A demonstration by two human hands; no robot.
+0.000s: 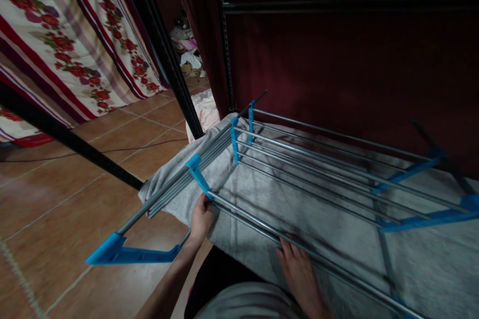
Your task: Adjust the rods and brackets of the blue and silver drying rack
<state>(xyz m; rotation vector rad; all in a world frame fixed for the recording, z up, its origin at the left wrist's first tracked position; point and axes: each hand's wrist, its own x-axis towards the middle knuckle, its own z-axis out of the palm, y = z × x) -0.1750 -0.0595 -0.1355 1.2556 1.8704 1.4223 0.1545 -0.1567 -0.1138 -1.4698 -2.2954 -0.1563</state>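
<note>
A metal drying rack (299, 140) with blue plastic joints lies partly unfolded on a grey blanket (262, 199). My left hand (202, 217) is closed around the rack beside a blue bracket (200, 177), where the near tubes meet it; some of its fingers are hidden. Further right, my right hand (297, 266) has its fingers curled over the near pair of tubes (258, 222). Another blue joint (112, 251) sticks out to the left, over the floor. At the far right, blue arms (426, 220) join the tube ends.
Black metal posts (164, 45) rise at the left and back. A dark red cloth (337, 65) hangs behind the blanket. Flower-patterned curtains (75, 45) hang over the tiled floor (101, 189), where a thin cable (112, 150) runs. Piled cloths (189, 52) lie beyond the post.
</note>
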